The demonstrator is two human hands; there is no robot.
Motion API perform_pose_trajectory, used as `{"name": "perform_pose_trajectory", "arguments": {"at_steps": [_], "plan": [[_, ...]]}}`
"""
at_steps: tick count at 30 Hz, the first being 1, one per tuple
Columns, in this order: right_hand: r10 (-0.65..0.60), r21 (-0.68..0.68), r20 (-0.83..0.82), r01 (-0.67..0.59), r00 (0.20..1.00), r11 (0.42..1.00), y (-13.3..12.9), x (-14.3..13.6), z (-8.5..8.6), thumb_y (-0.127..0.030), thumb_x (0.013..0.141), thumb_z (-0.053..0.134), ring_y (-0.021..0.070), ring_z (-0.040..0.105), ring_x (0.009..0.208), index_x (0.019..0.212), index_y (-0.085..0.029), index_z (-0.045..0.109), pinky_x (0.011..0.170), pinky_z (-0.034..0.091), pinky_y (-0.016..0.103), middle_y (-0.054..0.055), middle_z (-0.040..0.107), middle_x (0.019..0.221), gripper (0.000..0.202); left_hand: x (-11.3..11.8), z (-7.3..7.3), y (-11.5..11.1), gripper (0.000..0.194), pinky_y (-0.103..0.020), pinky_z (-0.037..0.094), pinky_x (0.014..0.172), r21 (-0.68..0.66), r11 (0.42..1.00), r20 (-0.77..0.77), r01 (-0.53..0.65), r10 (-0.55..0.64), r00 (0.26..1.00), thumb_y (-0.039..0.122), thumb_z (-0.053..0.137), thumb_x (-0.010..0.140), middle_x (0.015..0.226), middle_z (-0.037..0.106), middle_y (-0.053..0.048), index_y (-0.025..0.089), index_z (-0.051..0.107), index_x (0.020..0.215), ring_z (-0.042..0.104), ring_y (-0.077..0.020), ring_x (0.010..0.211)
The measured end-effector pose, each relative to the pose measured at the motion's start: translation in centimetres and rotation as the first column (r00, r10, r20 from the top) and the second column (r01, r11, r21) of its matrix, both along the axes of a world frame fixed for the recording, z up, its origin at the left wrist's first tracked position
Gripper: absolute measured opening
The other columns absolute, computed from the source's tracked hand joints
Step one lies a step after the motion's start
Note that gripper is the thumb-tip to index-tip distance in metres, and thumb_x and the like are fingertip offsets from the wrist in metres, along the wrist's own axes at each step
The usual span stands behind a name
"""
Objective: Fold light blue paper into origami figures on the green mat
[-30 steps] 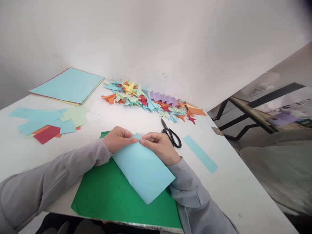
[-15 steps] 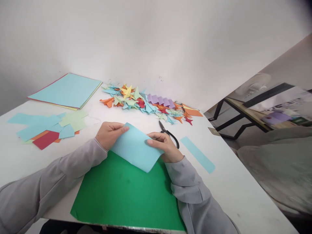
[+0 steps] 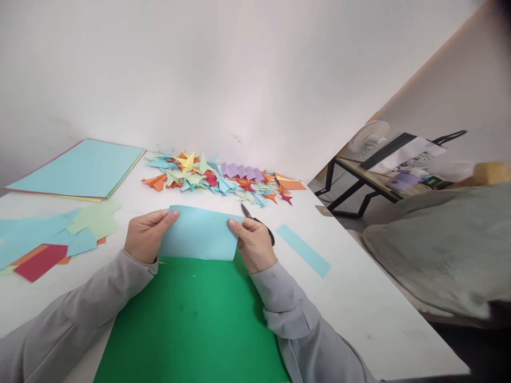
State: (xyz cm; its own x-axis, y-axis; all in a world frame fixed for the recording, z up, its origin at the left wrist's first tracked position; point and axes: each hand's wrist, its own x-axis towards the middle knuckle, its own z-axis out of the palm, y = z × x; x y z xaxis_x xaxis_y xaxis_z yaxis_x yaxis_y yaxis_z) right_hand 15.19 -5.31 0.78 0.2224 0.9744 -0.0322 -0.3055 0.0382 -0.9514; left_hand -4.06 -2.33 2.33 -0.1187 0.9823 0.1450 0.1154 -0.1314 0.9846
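Observation:
Between my two hands is a light blue sheet of paper (image 3: 199,234), held above the far edge of a green mat (image 3: 191,319). My left hand (image 3: 147,234) pinches its left side, thumb on the near face. Its right side is gripped by my right hand (image 3: 255,242), also with the thumb in front; the fingers behind are partly hidden. Black-handled scissors (image 3: 267,229) lie just beyond my right hand, partly covered by it. To the right of them a narrow light blue paper strip (image 3: 303,250) rests on the white table (image 3: 359,298).
Many folded paper pieces (image 3: 195,173) lie along the wall, with a purple pleated strip (image 3: 242,172) among them. Large coloured sheets (image 3: 80,167) are stacked at the back left. Paper scraps (image 3: 43,260) spread nearer on the left. Beyond the table's right edge stands a black-framed table (image 3: 355,186).
The blue paper has turned from slanting to nearly level, its long edges now running left to right, with both hands still on it. The camera view has shifted right.

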Motion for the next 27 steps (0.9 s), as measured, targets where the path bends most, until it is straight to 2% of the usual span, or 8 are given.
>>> {"name": "perform_pose_trajectory", "arguments": {"at_steps": [4,11,15,19,23,27], "plan": [[-0.037,0.018,-0.006,0.037,0.999,0.999,-0.07,-0.11,0.0,-0.036,0.056,0.078,0.0108,0.049,0.049,0.058,-0.017,0.065,0.052,0.043,0.027,-0.003,0.056,0.048,0.023,-0.15,-0.34,0.31,0.022,-0.027,0.043,0.055,-0.043,0.999,0.038,0.01,-0.008,0.999,0.043,0.069,0.062,0.065,0.065,0.0,0.024,0.073,0.071,0.053,-0.0175,0.066],[-0.019,-0.017,-0.097,0.017,0.995,1.0,-0.19,-0.47,0.24,-0.035,0.053,0.079,0.0126,0.054,0.051,0.062,-0.017,0.067,0.053,0.045,0.028,-0.001,0.063,0.055,0.024,-0.1,-0.49,0.21,0.022,-0.026,0.041,0.051,-0.037,0.999,0.043,0.021,-0.019,0.999,0.043,0.068,0.064,0.061,0.063,0.001,0.023,0.072,0.071,0.052,-0.016,0.062],[-0.046,-0.023,-0.143,0.043,0.989,0.999,-0.16,-0.62,0.26,-0.033,0.051,0.08,0.0116,0.053,0.05,0.058,-0.017,0.066,0.052,0.045,0.027,-0.001,0.063,0.054,0.023,-0.04,-0.61,0.25,0.02,-0.024,0.042,0.053,-0.058,0.998,0.105,0.026,-0.02,0.994,0.041,0.071,0.062,0.064,0.065,0.002,0.024,0.073,0.071,0.052,-0.0143,0.062],[-0.082,-0.038,-0.157,0.077,0.984,0.996,-0.18,-0.7,0.34,-0.032,0.049,0.081,0.0119,0.054,0.051,0.058,-0.017,0.066,0.051,0.045,0.026,-0.001,0.063,0.054,0.023,0.04,-0.81,0.45,0.029,-0.023,0.044,0.053,-0.115,0.988,0.22,0.107,-0.079,0.972,0.044,0.073,0.057,0.065,0.067,0.0,0.021,0.073,0.074,0.054,-0.0129,0.059],[-0.129,-0.08,-0.155,0.118,0.979,0.99,-0.24,-0.66,0.44,-0.03,0.047,0.082,0.0121,0.053,0.048,0.057,-0.017,0.064,0.048,0.045,0.026,-0.002,0.061,0.052,0.024,0.28,-0.76,0.4,0.042,-0.027,0.048,0.056,-0.158,0.971,0.309,0.177,-0.122,0.943,0.047,0.076,0.051,0.065,0.068,-0.004,0.015,0.073,0.079,0.058,-0.0158,0.061],[-0.103,-0.13,-0.152,0.084,0.983,0.988,-0.24,-0.57,0.47,-0.028,0.045,0.082,0.0128,0.053,0.047,0.056,-0.017,0.064,0.048,0.045,0.027,-0.001,0.061,0.051,0.024,0.3,-0.64,0.39,0.047,-0.027,0.048,0.056,-0.205,0.954,0.365,0.22,-0.134,0.921,0.048,0.077,0.048,0.062,0.068,-0.004,0.014,0.073,0.08,0.058,-0.0156,0.059]]}}
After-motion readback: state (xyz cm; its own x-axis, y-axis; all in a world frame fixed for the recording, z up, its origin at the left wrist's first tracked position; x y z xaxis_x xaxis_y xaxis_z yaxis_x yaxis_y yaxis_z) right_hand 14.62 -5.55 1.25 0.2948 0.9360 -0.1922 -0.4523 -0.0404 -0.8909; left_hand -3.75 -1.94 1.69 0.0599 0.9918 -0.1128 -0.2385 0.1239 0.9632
